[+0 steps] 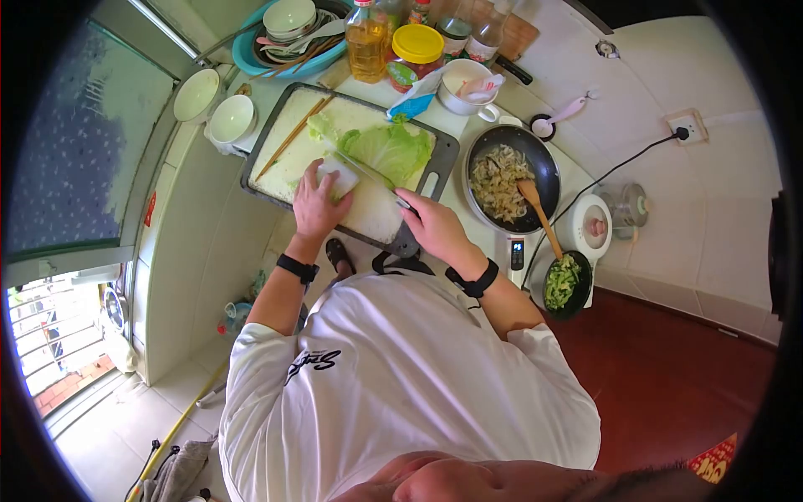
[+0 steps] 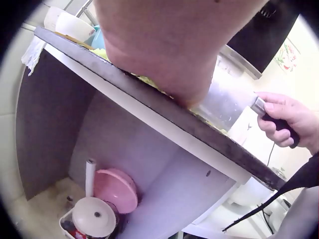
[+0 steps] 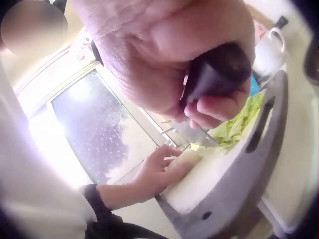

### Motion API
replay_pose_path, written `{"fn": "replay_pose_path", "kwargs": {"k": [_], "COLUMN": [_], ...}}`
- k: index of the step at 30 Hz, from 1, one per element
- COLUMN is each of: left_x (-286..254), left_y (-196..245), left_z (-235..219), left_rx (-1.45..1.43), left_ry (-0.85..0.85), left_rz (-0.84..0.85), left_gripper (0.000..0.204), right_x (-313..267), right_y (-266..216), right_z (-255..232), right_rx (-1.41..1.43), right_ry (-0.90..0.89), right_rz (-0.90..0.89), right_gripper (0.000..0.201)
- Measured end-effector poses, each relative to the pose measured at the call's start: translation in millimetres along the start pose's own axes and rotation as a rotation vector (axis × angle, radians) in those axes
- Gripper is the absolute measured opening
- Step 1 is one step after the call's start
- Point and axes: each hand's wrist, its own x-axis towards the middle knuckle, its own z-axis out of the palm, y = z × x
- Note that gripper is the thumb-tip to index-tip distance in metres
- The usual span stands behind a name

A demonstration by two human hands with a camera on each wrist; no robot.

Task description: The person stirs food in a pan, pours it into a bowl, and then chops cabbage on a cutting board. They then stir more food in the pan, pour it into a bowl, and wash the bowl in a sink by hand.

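My right hand [image 1: 437, 226] grips the black handle of a broad-bladed kitchen knife [image 2: 229, 104]. Its blade stands over the cutting board [image 1: 376, 219], between a pale white vegetable piece [image 1: 341, 178] and a green cabbage leaf [image 1: 389, 152]. With fingers and thumb around it, my left hand [image 1: 318, 205] holds the white piece against the board, close beside the blade. In the left wrist view the left hand's fingers are hidden behind the wrist. A pair of chopsticks [image 1: 293, 138] lies along the board's left side.
Right of the board stands a pan [image 1: 544, 159] of sliced food; a wooden spatula [image 1: 539, 209] leans in it. Near it is a dark bowl of chopped greens [image 1: 562, 283]. Behind are an oil bottle [image 1: 365, 42], a yellow-lidded jar [image 1: 416, 48] and a white pot [image 1: 464, 90]; white bowls [image 1: 232, 119] stand left.
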Motion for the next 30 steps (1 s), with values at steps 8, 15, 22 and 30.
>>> {"fn": "replay_pose_path", "kwargs": {"k": [8, 15, 22, 30], "left_x": [-3.2, 4.4, 75.4, 112.4], "left_y": [-8.4, -2.2, 6.8, 27.7], "left_z": [0.7, -11.8, 4.8, 45.2], "left_rx": [-0.024, -0.059, -0.146, 0.162], "left_ry": [-0.004, -0.010, -0.170, -0.558], "left_rz": [0.025, 0.017, 0.432, 0.783], "left_gripper": [0.044, 0.044, 0.054, 0.039], "right_x": [8.1, 3.0, -33.1, -79.4], "right_y": [-14.9, -20.5, -0.5, 8.2], "right_z": [-2.5, -1.1, -21.6, -13.9], "right_rx": [-0.026, 0.099, 0.317, 0.380], "right_ry": [-0.006, 0.005, 0.270, 0.414], "right_rz": [0.104, 0.166, 0.245, 0.323], "right_gripper": [0.036, 0.038, 0.040, 0.041]}}
